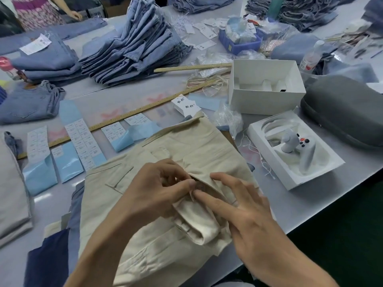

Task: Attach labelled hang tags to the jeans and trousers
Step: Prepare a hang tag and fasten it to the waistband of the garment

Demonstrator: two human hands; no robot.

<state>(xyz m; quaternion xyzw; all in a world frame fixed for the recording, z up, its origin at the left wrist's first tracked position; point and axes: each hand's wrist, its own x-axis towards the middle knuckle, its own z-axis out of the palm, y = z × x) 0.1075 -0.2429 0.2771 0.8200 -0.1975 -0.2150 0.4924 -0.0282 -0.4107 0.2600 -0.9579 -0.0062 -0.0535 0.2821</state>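
Note:
Folded beige trousers [186,146] lie on the table right in front of me. My left hand [153,189] pinches the folded-back waistband at a small label inside it. My right hand [246,206] lies over the same fold, its fingers straight, index fingertip touching the cloth beside my left thumb. A small stack of white hang tags [186,105] with handwritten marks sits beyond the trousers. Sheets of printed sticker labels [82,139] on blue backing lie to the left. A bundle of pale tag strings [207,83] rests farther back.
Stacks of blue jeans [134,48] fill the back of the table. Two long wooden rulers [116,121] cross the middle. An open white box [267,88], a tray with a white controller [294,150] and a grey case [348,112] sit at the right. Another person [41,11] stands far left.

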